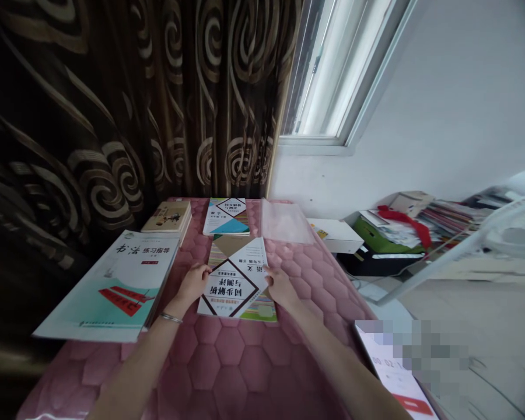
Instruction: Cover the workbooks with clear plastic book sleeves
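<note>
A thin white workbook with a diamond pattern (238, 283) lies on the pink quilted tabletop (245, 361), upside down to me. My left hand (193, 284) grips its left edge, fingers curled on the cover. My right hand (280, 286) holds its right edge the same way. Under the workbook's far end a brown sheet or folder (233, 244) peeks out. A silver bangle (171, 318) sits on my left wrist.
A large teal-and-white book (114, 286) lies at the left. Behind it sits a tan book (168, 217), with another diamond-patterned workbook (226, 216) and a clear plastic sleeve (285, 221) to its right. A white box (338, 234) and cluttered papers (402, 227) lie to the right; a patterned curtain (114, 105) hangs behind.
</note>
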The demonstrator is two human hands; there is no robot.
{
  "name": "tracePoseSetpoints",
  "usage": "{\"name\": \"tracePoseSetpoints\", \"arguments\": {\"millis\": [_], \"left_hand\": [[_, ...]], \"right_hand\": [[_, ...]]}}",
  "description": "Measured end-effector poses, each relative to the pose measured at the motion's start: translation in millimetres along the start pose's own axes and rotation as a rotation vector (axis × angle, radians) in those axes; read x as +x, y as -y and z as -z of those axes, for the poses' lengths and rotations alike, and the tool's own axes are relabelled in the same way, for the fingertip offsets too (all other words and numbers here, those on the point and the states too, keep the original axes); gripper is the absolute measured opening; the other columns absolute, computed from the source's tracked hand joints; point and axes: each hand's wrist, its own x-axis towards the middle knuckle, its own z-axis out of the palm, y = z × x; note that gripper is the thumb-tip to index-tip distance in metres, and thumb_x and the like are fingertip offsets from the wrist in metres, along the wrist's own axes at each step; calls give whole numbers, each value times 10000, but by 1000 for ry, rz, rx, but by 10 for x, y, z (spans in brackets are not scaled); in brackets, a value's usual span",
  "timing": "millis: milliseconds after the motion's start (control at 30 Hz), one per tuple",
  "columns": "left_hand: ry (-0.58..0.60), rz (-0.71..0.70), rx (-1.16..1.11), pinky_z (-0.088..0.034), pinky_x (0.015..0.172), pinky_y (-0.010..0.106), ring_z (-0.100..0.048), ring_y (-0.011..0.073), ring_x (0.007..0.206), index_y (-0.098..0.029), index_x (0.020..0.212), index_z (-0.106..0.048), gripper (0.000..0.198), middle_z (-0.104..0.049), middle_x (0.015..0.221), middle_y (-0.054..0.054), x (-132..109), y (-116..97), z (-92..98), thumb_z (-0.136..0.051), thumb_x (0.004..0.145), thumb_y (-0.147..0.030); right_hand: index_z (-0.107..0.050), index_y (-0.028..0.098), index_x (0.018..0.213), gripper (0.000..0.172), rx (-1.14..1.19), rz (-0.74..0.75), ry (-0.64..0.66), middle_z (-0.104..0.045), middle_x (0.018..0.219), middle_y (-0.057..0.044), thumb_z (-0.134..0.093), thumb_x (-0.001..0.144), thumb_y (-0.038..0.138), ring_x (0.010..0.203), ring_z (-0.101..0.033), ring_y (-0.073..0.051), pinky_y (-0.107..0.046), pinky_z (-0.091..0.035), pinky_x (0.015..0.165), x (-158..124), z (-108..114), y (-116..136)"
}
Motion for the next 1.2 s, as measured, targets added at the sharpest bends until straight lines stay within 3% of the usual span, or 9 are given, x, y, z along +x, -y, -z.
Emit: {"name": "tracePoseSetpoints", "arguments": {"millis": [200, 400, 533, 633, 767, 933, 1033, 1200], "left_hand": [[-29, 2, 142, -459, 888, 333, -609, 195, 989, -230, 1167, -649, 298, -632, 1096, 75, -374, 27, -61, -485, 918, -226], [-37, -53, 328, -444, 869, 367, -578, 226, 1009, -238, 1210, -633, 329, -600, 1074, 83, -468, -6, -86, -432, 949, -236], [-72, -154, 340, -435, 901, 400, -527, 243, 1070, -261, 1148, -666, 296, -578, 1193, 94, -610, -96, -19, -477, 925, -211], [3, -282, 244, -425, 935, 429, -505, 244, 1132, -287, 1057, -696, 261, -564, 1277, 66, -795, -180, 25, -502, 911, -189], [98, -411, 123, -397, 975, 418, -550, 209, 1094, -262, 978, -694, 170, -646, 1122, 35, -951, -285, 9, -559, 894, -199], [71, -525, 174, -346, 1010, 414, -603, 179, 953, -217, 857, -676, 125, -677, 926, 20, -918, -339, -91, -567, 895, -170], [54, -564, 210, -339, 996, 416, -605, 185, 952, -221, 861, -675, 141, -686, 920, 16, -894, -319, -111, -553, 904, -166], [34, -553, 178, -311, 984, 409, -598, 177, 970, -243, 871, -690, 145, -701, 977, -5, -909, -202, -27, -560, 921, -205]], "right_hand": [[-515, 239, 1401, 550, -192, -53, 22, -671, 1169, -140, -376, 882, 124, 978, -680, -251, -346, -522, 794, -115, -53, 144], [-533, 277, 1378, 529, -299, -50, -31, -581, 1215, -155, -334, 910, 133, 955, -650, -247, -334, -503, 727, -177, -54, 185], [-641, 222, 1260, 432, -371, 88, -168, -586, 1142, -158, -405, 907, 147, 1031, -576, -269, -380, -477, 854, -214, -22, 83], [-711, 229, 1122, 372, -351, 227, -227, -615, 1129, -121, -451, 880, 120, 1036, -545, -262, -401, -457, 896, -387, -58, 117], [-737, 256, 1008, 255, -206, 450, -161, -649, 1095, -64, -536, 874, 173, 994, -562, -215, -362, -458, 890, -767, -277, 426], [-721, 226, 861, 101, -274, 558, -68, -690, 987, -44, -624, 884, 246, 985, -582, -219, -371, -453, 875, -928, -523, 714], [-709, 219, 825, 100, -330, 603, -82, -710, 956, -37, -637, 889, 247, 974, -591, -220, -373, -451, 863, -854, -527, 655], [-724, 228, 872, 93, -301, 623, -118, -732, 1034, -16, -634, 899, 230, 977, -613, -204, -360, -463, 861, -813, -431, 342]]}}
